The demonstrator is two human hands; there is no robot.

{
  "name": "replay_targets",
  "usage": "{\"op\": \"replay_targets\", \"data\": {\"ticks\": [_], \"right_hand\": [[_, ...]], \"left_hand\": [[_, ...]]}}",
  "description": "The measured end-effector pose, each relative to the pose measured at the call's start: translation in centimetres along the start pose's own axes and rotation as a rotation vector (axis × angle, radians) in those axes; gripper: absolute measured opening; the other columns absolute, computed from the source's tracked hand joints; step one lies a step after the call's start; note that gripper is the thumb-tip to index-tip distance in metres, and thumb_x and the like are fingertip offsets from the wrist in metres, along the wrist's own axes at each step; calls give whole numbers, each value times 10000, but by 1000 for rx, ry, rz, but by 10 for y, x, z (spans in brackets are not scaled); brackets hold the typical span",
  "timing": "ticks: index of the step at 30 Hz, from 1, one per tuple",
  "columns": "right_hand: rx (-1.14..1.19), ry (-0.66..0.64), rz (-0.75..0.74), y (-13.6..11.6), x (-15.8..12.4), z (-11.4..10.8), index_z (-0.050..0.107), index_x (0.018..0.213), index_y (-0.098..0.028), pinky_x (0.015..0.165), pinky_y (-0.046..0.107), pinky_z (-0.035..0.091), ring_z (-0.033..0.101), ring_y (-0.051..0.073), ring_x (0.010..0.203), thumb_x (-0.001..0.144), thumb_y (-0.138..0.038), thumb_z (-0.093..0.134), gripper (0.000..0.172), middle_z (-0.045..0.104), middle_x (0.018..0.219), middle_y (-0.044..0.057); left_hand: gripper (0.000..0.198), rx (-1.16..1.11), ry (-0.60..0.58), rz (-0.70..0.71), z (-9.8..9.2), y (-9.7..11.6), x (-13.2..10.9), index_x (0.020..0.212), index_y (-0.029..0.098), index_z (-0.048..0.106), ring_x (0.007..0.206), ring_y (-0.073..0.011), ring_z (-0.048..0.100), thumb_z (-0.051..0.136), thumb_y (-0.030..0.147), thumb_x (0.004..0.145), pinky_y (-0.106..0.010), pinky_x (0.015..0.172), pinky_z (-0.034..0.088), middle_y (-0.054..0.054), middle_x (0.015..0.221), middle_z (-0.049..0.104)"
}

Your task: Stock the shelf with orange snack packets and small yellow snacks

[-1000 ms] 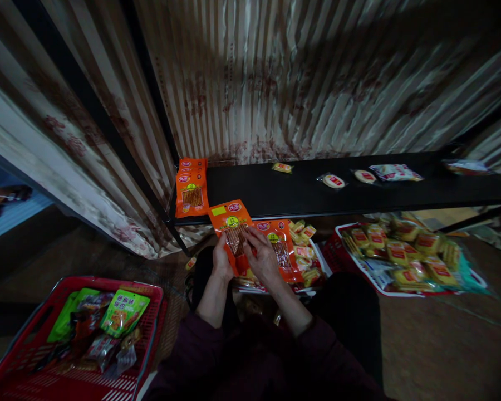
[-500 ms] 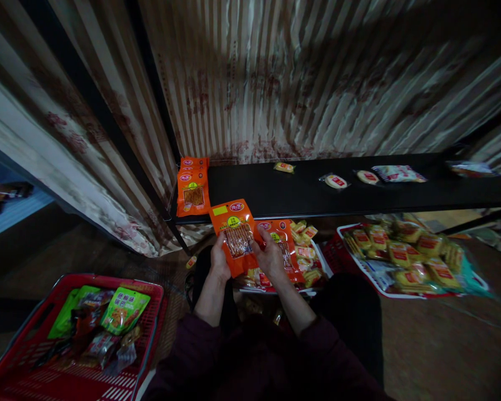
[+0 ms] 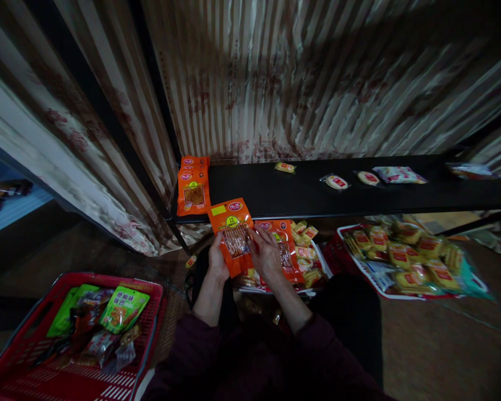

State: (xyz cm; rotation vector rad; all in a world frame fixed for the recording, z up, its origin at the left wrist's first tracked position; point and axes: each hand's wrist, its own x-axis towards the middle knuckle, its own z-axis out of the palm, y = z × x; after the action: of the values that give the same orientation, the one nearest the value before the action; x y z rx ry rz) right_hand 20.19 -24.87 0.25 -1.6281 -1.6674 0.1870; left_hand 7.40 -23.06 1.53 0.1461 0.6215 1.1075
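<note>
An orange snack packet (image 3: 230,223) with a clear window showing brown strips is held up in front of me, tilted slightly. My left hand (image 3: 218,262) grips its lower left edge. At its right edge, my right hand (image 3: 269,257) is closed with bent fingers on the window side. Behind my right hand, another orange packet (image 3: 291,256) of the same kind rests on small yellow-wrapped snacks (image 3: 305,252) in a basket. Similar orange packets (image 3: 193,195) lie overlapped on the left end of the black shelf (image 3: 242,192).
On the floor at left stands a red basket (image 3: 156,289) with green bags and other snacks. A second basket (image 3: 386,293) at right holds several yellow packs. Single wrapped snacks (image 3: 336,181) and a white patterned bag (image 3: 401,175) lie along the shelf. Striped curtain (image 3: 267,100) hangs behind.
My right hand has shifted slightly, its fingers bending more at the packet's right edge. The held packet has moved a little to the left.
</note>
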Motion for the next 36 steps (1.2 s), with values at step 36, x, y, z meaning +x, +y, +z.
{"op": "replay_targets", "data": {"ticks": [36], "right_hand": [[448,-544,103,-34,22,-13,260,1461,-222,1125,492,270,327,288,1369,718,-453,675,882,340,1494,111]], "left_hand": [[497,215,-88,136,-17,6,6,1096,234,650,1150,-223,561,766,168,617,-341,1001,409,-51,1220,628]]}}
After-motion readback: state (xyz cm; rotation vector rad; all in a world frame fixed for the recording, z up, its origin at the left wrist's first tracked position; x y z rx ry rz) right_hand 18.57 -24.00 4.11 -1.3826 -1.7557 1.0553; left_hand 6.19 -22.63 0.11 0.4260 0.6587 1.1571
